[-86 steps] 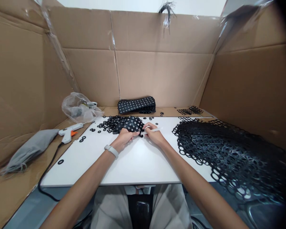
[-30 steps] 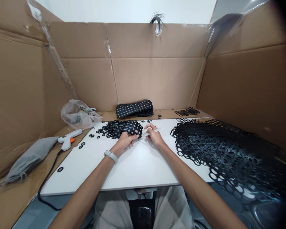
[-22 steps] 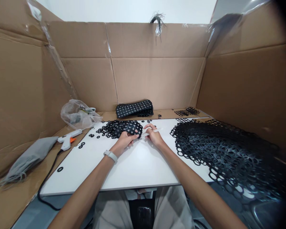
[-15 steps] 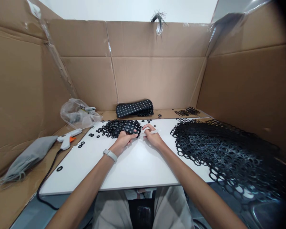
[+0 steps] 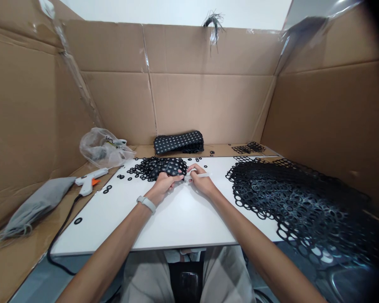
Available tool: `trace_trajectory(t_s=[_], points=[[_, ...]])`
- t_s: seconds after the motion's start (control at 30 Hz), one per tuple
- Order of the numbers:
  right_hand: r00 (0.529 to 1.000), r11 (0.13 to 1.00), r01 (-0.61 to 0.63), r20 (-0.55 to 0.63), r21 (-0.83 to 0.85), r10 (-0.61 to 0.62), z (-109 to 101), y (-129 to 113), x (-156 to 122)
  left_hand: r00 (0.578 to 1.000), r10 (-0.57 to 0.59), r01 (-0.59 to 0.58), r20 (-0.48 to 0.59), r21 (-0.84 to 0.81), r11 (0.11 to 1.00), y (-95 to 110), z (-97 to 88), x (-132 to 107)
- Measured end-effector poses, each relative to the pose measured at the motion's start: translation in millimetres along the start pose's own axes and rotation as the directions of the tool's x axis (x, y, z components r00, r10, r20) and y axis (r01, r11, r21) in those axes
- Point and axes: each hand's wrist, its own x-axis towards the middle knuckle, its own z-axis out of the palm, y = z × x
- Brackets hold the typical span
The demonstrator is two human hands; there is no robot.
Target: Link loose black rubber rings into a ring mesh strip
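On the white board [image 5: 164, 227], a dark piece patterned with rows of pale dots [image 5: 169, 166] lies bunched up. My left hand [image 5: 166, 184] is closed on its near right edge, thumb on top. Just to the right, my right hand [image 5: 199, 178] pinches a slim whitish stick [image 5: 205, 174], whose tip points at the edge of the dotted piece. Whether the tip touches the piece cannot be made out. Loose black rings [image 5: 134, 170] spread out to the left of the dotted piece.
A large heap of linked black rings [image 5: 290, 198] covers the right side. At left lie a white glue gun [image 5: 87, 183] with a cord, a grey cloth bag [image 5: 39, 206] and a clear plastic bag [image 5: 102, 149]. A folded dotted piece [image 5: 178, 142] rests behind. Cardboard walls [image 5: 208, 101] surround the board.
Both hands keep their hold and have barely shifted. The whole view has tilted very slightly; the things on the board stay in place.
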Motion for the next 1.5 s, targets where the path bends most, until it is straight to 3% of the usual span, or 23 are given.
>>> trace_trajectory(t_s=[0.3,0.47,0.6,0.73,0.93,1.07,1.23,1.5], points=[[0.994,0.989,-0.075,-0.071,0.13,0.085,-0.8,-0.7,3.6,1.0,-0.006,0.007,0.023,-0.022,1.0,0.3,-1.2,-0.5],[0.962,0.94,-0.165,-0.161,0.298,0.22,-9.3,2.3,11.9,0.999,0.036,-0.033,0.026,-0.094,0.995,3.7,2.9,-4.1],[0.93,0.903,-0.168,-0.239,0.396,0.278,-20.9,2.7,16.6,0.999,0.044,-0.043,0.003,-0.157,0.987,5.1,-1.7,-2.6],[0.943,0.895,-0.165,-0.2,0.414,0.266,-25.5,-1.6,15.5,0.998,0.059,-0.057,0.011,-0.169,0.984,5.6,-5.3,-0.8],[0.969,0.934,-0.149,-0.139,0.325,0.203,-11.8,-6.0,7.9,0.992,0.071,-0.064,0.103,-0.077,0.995,7.0,6.4,-12.2],[0.969,0.969,-0.061,-0.218,0.239,0.115,-7.0,-2.8,4.6,0.989,0.043,-0.035,0.138,-0.062,0.997,5.0,11.5,-14.1],[0.933,0.995,0.003,-0.359,0.096,0.032,-12.5,2.4,8.3,1.0,-0.012,0.015,0.018,-0.174,0.985,5.9,7.2,-1.2],[0.942,0.982,-0.066,-0.336,-0.177,0.002,-21.2,-1.9,8.3,0.99,-0.014,-0.028,-0.142,-0.291,0.956,1.1,7.8,4.4]])
